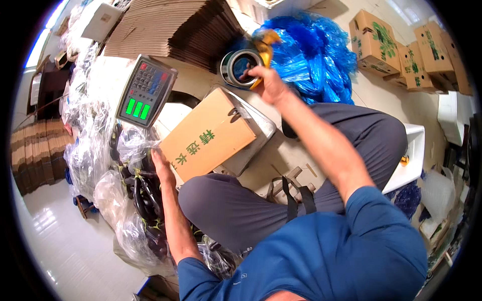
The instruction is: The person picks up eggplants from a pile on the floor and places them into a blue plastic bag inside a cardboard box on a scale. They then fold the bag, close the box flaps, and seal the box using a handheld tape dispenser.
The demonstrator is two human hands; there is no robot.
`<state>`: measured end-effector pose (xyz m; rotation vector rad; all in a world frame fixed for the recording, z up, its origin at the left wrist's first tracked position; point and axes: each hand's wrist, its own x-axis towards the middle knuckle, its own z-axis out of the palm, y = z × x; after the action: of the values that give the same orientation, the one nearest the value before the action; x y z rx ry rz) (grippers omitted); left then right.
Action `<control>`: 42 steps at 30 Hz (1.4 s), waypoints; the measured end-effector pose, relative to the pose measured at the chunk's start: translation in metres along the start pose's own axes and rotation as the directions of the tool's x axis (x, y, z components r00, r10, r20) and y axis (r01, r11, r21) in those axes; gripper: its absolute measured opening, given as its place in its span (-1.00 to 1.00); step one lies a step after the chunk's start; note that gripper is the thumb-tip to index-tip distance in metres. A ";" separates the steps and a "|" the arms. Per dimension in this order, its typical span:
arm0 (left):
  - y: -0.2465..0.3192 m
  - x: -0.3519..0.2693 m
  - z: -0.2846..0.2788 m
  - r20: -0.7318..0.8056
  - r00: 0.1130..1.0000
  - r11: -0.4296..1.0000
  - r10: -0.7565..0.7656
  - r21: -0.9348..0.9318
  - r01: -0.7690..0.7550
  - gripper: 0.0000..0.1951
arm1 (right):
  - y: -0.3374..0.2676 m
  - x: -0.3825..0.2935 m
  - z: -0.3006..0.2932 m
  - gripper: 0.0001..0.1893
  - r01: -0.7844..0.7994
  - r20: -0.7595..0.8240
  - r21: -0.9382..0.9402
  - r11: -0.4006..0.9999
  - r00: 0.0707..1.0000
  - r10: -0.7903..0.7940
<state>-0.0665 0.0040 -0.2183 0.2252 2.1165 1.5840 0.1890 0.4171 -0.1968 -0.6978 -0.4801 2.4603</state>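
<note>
A closed cardboard box [211, 135] with green printed writing lies tilted over the metal platform of a scale [260, 141]. At the box's left end is my left hand [162, 163], its fingers against the edge; whether it grips the box is unclear. My right hand [269, 84] reaches to a round tin [227, 69] and a blurred yellow tape dispenser [266, 50]; the fingers look curled, and the hold is too blurred to tell. The scale's keypad display [147, 92] shows green lit panels at the upper left.
Purple eggplants [145, 195] lie among clear plastic bags [81, 169] on the left. Flattened cardboard sheets [147, 28] are stacked ahead. Blue plastic film [312, 52] is heaped beyond my right hand. Closed printed boxes [376, 45] stand at the upper right; a white foam tray [410, 161] lies beside my knee.
</note>
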 end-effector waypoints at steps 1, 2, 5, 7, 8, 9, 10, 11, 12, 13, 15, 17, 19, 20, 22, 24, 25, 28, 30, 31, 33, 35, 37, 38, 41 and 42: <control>0.000 -0.002 0.012 0.057 0.998 0.973 -0.036 -0.225 0.048 -0.36 | 0.026 -0.006 0.012 -0.79 0.027 -0.014 0.222 0.975 1.000 -0.025; -0.002 -0.002 0.014 0.113 0.992 0.894 -0.059 -0.435 0.103 -0.36 | 0.046 -0.018 0.031 -0.76 0.053 -0.098 0.331 0.942 0.995 -0.022; -0.047 -0.013 -0.009 0.387 0.898 0.764 -0.211 -0.507 0.398 -0.34 | 0.089 -0.004 0.011 -0.68 0.074 -0.112 0.502 0.861 0.994 -0.021; -0.073 -0.034 -0.012 0.413 0.860 0.693 -0.301 -0.525 0.494 -0.34 | 0.118 0.018 -0.030 -0.69 0.110 -0.265 0.336 0.936 0.964 -0.019; -0.084 -0.048 -0.013 0.419 0.844 0.658 -0.335 -0.537 0.528 -0.35 | 0.122 0.020 -0.053 -0.70 -0.034 -0.228 0.275 0.961 0.969 0.099; -0.094 -0.060 -0.012 0.427 0.827 0.630 -0.365 -0.541 0.557 -0.35 | 0.130 0.023 -0.063 -0.68 0.069 -0.369 0.183 0.981 0.929 0.004; -0.100 -0.070 -0.011 0.428 0.816 0.608 -0.388 -0.546 0.576 -0.35 | 0.134 0.024 -0.069 -0.67 0.061 -0.393 0.175 0.983 0.919 0.013; -0.105 -0.075 -0.011 0.430 0.809 0.593 -0.401 -0.552 0.586 -0.35 | 0.133 0.024 -0.078 -0.65 0.057 -0.419 0.167 0.984 0.908 0.018; -0.109 -0.080 -0.010 0.429 0.802 0.579 -0.415 -0.555 0.597 -0.35 | 0.128 0.019 -0.080 -0.63 0.007 -0.354 0.199 0.980 0.933 0.066; -0.114 -0.082 -0.008 0.428 0.798 0.566 -0.424 -0.562 0.603 -0.35 | 0.116 0.012 -0.076 -0.60 -0.046 -0.287 0.226 0.973 0.952 0.111; -0.119 -0.074 0.003 0.411 0.805 0.564 -0.427 -0.575 0.593 -0.35 | 0.088 -0.010 -0.044 -0.51 -0.052 -0.096 0.175 0.983 0.993 0.069; -0.120 -0.063 0.012 0.383 0.821 0.567 -0.424 -0.595 0.570 -0.35 | 0.065 -0.043 0.013 -0.51 -0.063 -0.021 0.078 0.995 0.998 0.065; -0.118 -0.045 0.026 0.371 0.829 0.585 -0.418 -0.588 0.558 -0.35 | 0.062 -0.059 0.031 -0.56 0.029 0.007 -0.076 0.997 1.000 -0.029; -0.115 -0.039 0.025 0.336 0.844 0.612 -0.419 -0.582 0.536 -0.35 | 0.061 -0.063 0.039 -0.60 0.008 0.022 -0.187 0.982 1.000 -0.004; -0.102 -0.041 0.018 0.273 0.867 0.660 -0.417 -0.564 0.495 -0.35 | 0.063 -0.064 0.054 -0.67 -0.013 0.028 -0.282 0.959 0.999 0.021; -0.077 -0.037 -0.001 0.177 0.904 0.741 -0.390 -0.521 0.422 -0.35 | 0.063 -0.056 0.049 -0.69 -0.073 0.115 -0.305 0.950 0.987 0.113; -0.059 -0.034 -0.012 0.118 0.924 0.794 -0.364 -0.479 0.374 -0.36 | 0.069 -0.054 0.049 -0.69 -0.081 0.111 -0.313 0.946 0.986 0.121; 0.014 -0.038 -0.038 -0.105 0.974 0.956 -0.201 -0.239 0.172 -0.36 | 0.096 -0.031 0.033 -0.71 -0.090 0.084 -0.323 0.942 0.989 0.123; 0.069 -0.045 -0.023 -0.111 0.993 0.996 -0.047 -0.086 0.037 -0.36 | 0.106 -0.013 0.002 -0.71 -0.126 0.059 -0.303 0.945 0.987 0.150; 0.097 -0.057 -0.011 -0.093 0.995 0.999 0.044 -0.012 -0.045 -0.35 | 0.107 -0.014 -0.001 -0.71 -0.164 0.040 -0.307 0.937 0.982 0.185; 0.099 -0.047 -0.009 0.005 0.971 0.719 0.240 0.671 -0.182 -0.38 | 0.106 -0.027 -0.009 -0.72 -0.252 -0.032 -0.152 0.956 0.968 0.250; 0.109 -0.044 0.015 0.067 0.966 0.881 0.250 0.398 -0.256 -0.40 | 0.105 -0.020 -0.050 -0.70 -0.243 -0.077 -0.110 0.964 0.969 0.236; 0.118 -0.045 0.039 0.096 0.961 0.876 0.258 0.397 -0.275 -0.40 | 0.092 -0.024 -0.076 -0.77 -0.176 -0.162 -0.165 0.971 0.975 0.149; 0.122 -0.045 0.052 0.112 0.959 0.873 0.260 0.396 -0.283 -0.40 | 0.083 -0.025 -0.092 -0.77 -0.171 -0.174 -0.264 0.949 0.976 0.127; 0.141 -0.048 0.091 0.196 0.905 0.722 0.378 0.549 -0.421 -0.41 | 0.054 -0.032 -0.111 -0.72 -0.168 -0.185 -0.600 0.782 0.980 0.068; 0.139 -0.044 0.093 0.183 0.917 0.753 0.355 0.525 -0.396 -0.41 | 0.046 -0.037 -0.107 -0.71 -0.162 -0.165 -0.653 0.739 0.984 0.071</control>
<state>-0.0058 0.1098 -0.0956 0.9467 2.5396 1.0679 0.2578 0.3789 -0.2901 -1.1907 -1.3400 2.3053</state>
